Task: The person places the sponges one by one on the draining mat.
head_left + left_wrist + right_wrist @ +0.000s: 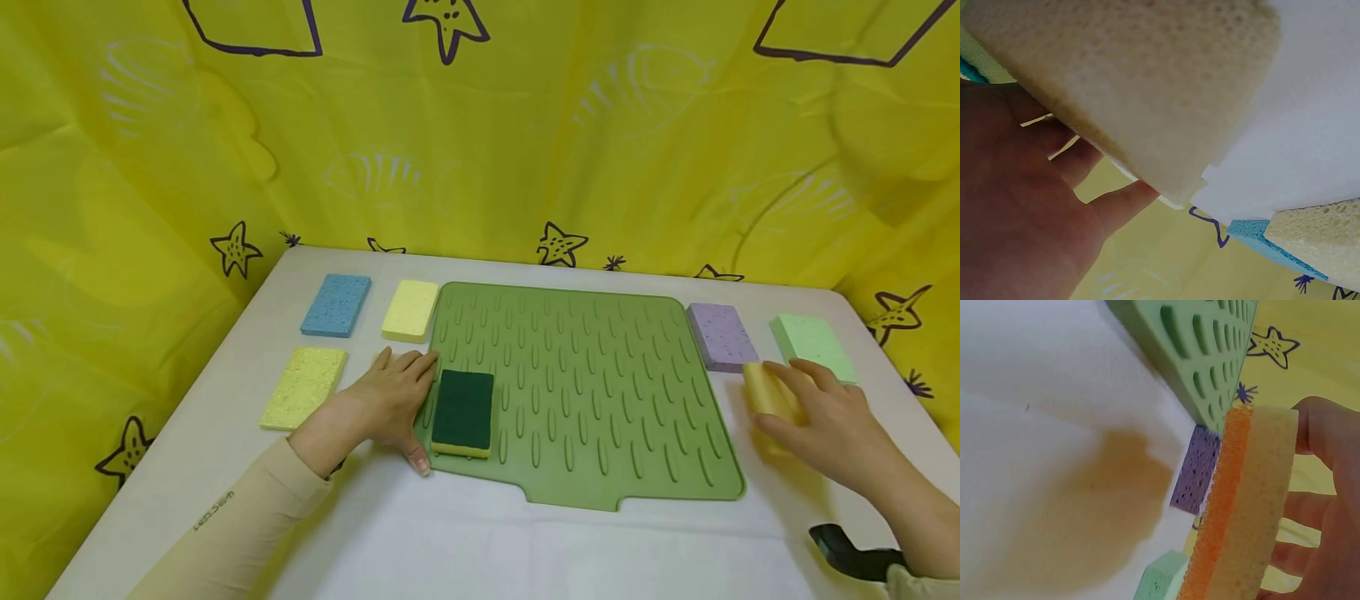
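Observation:
My left hand (393, 396) is at the left edge of the green ribbed mat (577, 400), next to a dark green and yellow scouring sponge (462, 410) lying on the mat. In the left wrist view, its fingers curl along the edge of a pale beige sponge (1166, 81), which my hand hides from the head view. My right hand (840, 421) is off the mat's right side, gripping a pale yellow sponge (768, 396) between thumb and fingers. From the right wrist, this sponge shows an orange layer facing the white tabletop and casts a shadow there.
A blue sponge (336, 306), a pale yellow sponge (410, 311) and a speckled yellow sponge (303, 387) lie left of the mat. On the right are a purple sponge (722, 336) and a mint green sponge (813, 346). A patterned yellow curtain (510, 150) stands behind the table.

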A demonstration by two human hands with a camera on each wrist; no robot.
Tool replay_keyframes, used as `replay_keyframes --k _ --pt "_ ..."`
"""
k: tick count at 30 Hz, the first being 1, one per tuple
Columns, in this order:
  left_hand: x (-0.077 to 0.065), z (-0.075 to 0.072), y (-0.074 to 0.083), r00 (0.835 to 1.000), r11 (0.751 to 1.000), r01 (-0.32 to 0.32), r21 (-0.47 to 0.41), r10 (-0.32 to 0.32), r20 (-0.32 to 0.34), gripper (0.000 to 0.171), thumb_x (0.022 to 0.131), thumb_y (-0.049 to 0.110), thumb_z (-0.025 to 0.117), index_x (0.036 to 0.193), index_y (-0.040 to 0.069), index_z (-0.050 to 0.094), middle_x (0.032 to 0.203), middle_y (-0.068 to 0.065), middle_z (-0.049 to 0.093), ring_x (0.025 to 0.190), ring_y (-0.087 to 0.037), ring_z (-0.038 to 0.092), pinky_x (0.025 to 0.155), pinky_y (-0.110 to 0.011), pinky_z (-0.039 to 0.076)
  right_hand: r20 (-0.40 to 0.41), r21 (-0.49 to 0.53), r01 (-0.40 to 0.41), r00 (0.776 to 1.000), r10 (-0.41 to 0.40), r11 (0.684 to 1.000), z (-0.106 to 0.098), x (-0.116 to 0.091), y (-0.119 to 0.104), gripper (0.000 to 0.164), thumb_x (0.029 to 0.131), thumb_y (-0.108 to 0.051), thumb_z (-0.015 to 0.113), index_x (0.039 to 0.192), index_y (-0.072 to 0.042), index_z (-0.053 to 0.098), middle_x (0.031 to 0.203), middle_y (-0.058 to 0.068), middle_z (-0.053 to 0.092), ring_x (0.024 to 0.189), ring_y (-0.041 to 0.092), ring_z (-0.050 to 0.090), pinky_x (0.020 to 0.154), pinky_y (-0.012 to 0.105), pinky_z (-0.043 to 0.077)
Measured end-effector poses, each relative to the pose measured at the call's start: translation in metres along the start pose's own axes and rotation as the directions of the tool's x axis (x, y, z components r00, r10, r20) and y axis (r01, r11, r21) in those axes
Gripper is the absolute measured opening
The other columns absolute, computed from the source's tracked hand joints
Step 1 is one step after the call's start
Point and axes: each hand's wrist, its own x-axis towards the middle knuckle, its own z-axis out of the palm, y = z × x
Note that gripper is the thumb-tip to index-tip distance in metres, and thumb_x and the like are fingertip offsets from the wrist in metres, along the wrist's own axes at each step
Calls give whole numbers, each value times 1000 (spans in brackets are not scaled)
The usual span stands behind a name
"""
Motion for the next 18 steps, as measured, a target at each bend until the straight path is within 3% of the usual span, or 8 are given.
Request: replay_keyframes --k 7,14,18 --pt "1 0 0 1000 1000 2 -4 -2 3 146 51 83 75 156 -2 21 165 -15 16 150 -35 21 120 -64 15 20 37 24 999 -25 999 3 5 -22 70 90 -30 67 145 3 39 144 40 31 109 65 32 74 67 34" --pt "1 0 1 1000 1000 1 1 -1 3 146 51 83 75 156 -2 21 165 -15 16 151 -35 21 121 -63 15 -9 64 72 997 -71 995 11 8 -36 69 88 -26 70 143 3 41 143 39 34 115 66 31 80 69 33" --pt "1 0 0 1000 1000 7 11 -8 12 146 51 84 74 157 -1 20 166 -15 15 151 -34 20 121 -63 15 -23 68 88 996 -87 994 14 10 -44 68 88 -27 71 143 2 42 142 38 35 110 63 35 76 66 37"
